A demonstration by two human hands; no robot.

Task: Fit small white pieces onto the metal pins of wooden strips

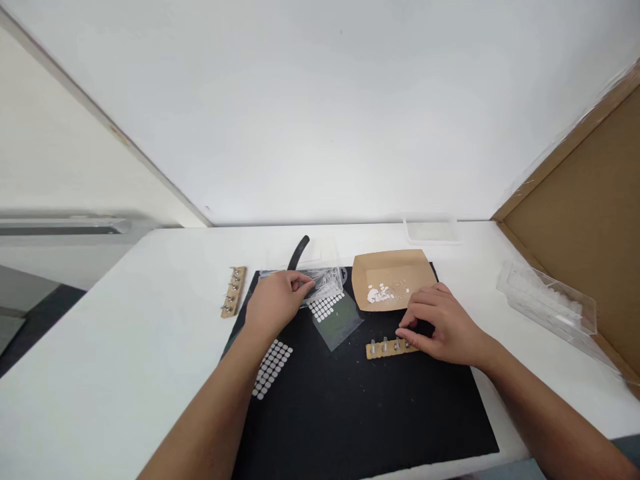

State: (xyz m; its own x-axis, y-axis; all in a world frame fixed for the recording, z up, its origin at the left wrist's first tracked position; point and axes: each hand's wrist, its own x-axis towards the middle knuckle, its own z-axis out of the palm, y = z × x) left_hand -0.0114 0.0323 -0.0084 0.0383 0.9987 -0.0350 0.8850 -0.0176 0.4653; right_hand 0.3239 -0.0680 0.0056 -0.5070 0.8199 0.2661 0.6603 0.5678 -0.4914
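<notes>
My left hand [280, 299] is over a clear plastic box [327, 280] of thin transparent pieces, thumb and fingertips pinched together; what they hold, if anything, is too small to tell. My right hand [437, 323] is at the right end of a tan strip [379, 350] bearing small clear and metal parts, partly covering it. Its thumb and index finger are closed on something too small to make out. Close behind that hand stands a brown paper tray [390, 261] with small white pieces inside. Between the hands lies a green sheet [340, 327] with white oval stickers.
A black mat [360, 413] covers the front of the white table [125, 333]. Another strip with metal clips [234, 292] and a sheet of white dots [273, 367] lie left. Clear containers stand at the back [433, 231] and right [547, 297], near a cardboard panel [580, 193].
</notes>
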